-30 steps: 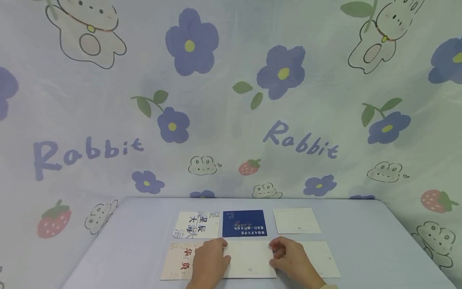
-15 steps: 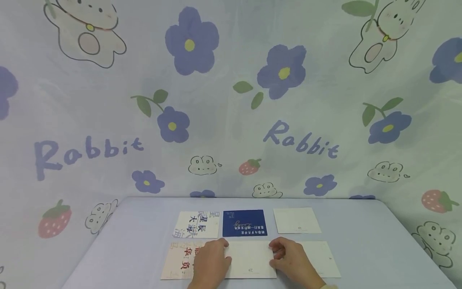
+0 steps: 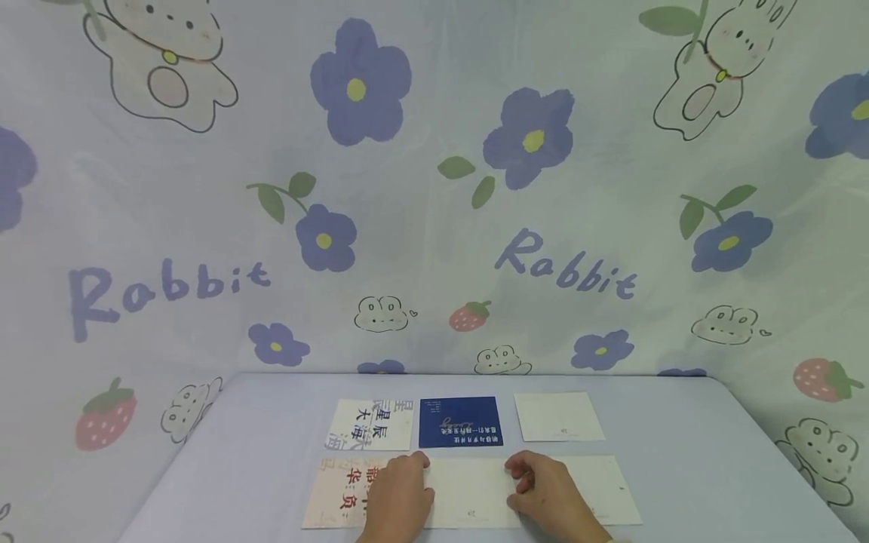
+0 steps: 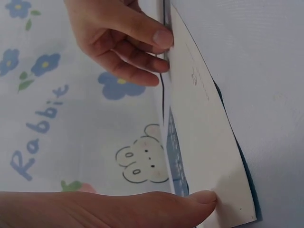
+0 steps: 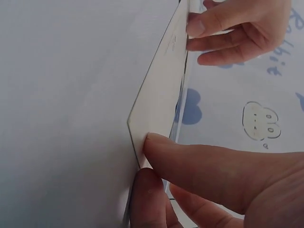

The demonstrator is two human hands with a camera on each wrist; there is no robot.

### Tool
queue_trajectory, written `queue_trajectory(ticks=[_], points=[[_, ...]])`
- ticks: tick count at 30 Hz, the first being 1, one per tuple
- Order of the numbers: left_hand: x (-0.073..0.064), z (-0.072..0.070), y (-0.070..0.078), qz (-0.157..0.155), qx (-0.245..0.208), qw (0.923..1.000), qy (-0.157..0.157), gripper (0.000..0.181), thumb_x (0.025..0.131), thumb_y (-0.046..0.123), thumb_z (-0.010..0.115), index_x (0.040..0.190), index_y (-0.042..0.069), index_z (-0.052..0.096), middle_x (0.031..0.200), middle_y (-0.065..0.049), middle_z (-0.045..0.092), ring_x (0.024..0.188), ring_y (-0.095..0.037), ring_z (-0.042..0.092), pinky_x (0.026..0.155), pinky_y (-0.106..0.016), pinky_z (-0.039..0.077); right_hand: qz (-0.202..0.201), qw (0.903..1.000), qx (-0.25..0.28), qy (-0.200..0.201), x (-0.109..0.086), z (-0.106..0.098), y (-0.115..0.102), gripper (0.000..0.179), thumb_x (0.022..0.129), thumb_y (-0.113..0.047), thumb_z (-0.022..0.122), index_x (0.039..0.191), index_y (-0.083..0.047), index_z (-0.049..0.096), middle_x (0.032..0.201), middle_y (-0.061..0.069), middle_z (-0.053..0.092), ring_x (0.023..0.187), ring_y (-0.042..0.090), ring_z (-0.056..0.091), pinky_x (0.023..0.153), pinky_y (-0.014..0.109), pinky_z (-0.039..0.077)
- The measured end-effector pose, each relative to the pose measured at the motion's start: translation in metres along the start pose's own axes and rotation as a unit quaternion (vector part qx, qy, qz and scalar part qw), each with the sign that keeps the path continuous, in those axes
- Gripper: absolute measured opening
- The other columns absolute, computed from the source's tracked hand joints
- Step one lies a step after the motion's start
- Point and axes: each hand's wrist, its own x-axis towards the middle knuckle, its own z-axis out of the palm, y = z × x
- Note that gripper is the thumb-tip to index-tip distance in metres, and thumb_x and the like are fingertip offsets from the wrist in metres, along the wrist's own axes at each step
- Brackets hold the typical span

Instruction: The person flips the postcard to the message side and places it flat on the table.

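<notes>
In the head view, a blank-faced cream postcard (image 3: 471, 494) with small print near its lower edge lies in the middle of the front row. My left hand (image 3: 400, 498) pinches its left edge, the thumb (image 4: 202, 197) lying on top of the card. At the opposite edge my right hand (image 3: 550, 490) grips it between thumb (image 5: 159, 142) and index finger. A strip of dark teal shows along one edge of the postcard in the left wrist view; whether it is the underside or another card I cannot tell. My left fingers partly cover a postcard with red characters (image 3: 333, 494).
Another cream postcard (image 3: 604, 490) lies at the right of the front row, partly behind my right hand. The back row holds a postcard with dark characters (image 3: 373, 424), a navy blue postcard (image 3: 460, 422) and a cream postcard (image 3: 560, 416). A patterned cloth (image 3: 434, 188) hangs behind the table (image 3: 204, 483).
The head view has tilted very slightly. Both hands stay at the edges of the middle postcard, with hardly any shift; the other postcards have not moved.
</notes>
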Motion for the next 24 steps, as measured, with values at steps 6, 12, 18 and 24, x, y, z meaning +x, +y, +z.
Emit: queue_trajectory(ticks=[6, 12, 18, 24], points=[[-0.001, 0.003, -0.002, 0.009, 0.007, 0.9999, 0.003, 0.03, 0.069, 0.003, 0.086, 0.096, 0.002, 0.073, 0.083, -0.011, 0.071, 0.071, -0.028, 0.067, 0.065, -0.044, 0.057, -0.015, 0.9999, 0.003, 0.002, -0.001, 0.001, 0.0, 0.037, 0.071, -0.001, 0.083, 0.105, -0.004, 0.069, 0.089, -0.001, 0.06, 0.077, 0.015, 0.054, 0.065, 0.027, 0.048], [0.0, 0.0, 0.0, 0.01, -0.004, 0.9999, -0.007, 0.029, 0.071, 0.002, 0.084, 0.097, 0.001, 0.072, 0.086, -0.012, 0.071, 0.076, -0.027, 0.068, 0.069, -0.043, 0.058, -0.026, 0.9996, 0.009, 0.0, -0.001, -0.004, 0.0, 0.038, 0.071, -0.001, 0.084, 0.105, -0.004, 0.069, 0.09, -0.001, 0.062, 0.077, 0.015, 0.056, 0.064, 0.024, 0.048], [0.003, -0.007, -0.003, 0.017, -0.027, 0.9995, -0.004, 0.027, 0.075, 0.001, 0.081, 0.099, 0.0, 0.071, 0.086, -0.01, 0.07, 0.081, -0.026, 0.068, 0.072, -0.043, 0.057, -0.032, 0.9993, 0.015, 0.015, -0.001, -0.008, -0.002, 0.038, 0.071, -0.003, 0.083, 0.106, -0.005, 0.069, 0.094, -0.001, 0.065, 0.078, 0.013, 0.057, 0.065, 0.024, 0.048], [0.006, -0.015, -0.004, 0.011, -0.024, 0.9996, 0.007, 0.028, 0.074, 0.009, 0.085, 0.099, 0.003, 0.073, 0.085, -0.006, 0.07, 0.079, -0.023, 0.068, 0.071, -0.041, 0.056, -0.041, 0.9983, 0.005, 0.041, -0.002, -0.007, -0.007, 0.033, 0.075, -0.007, 0.084, 0.105, -0.006, 0.069, 0.099, 0.002, 0.068, 0.078, 0.011, 0.059, 0.066, 0.024, 0.051]])
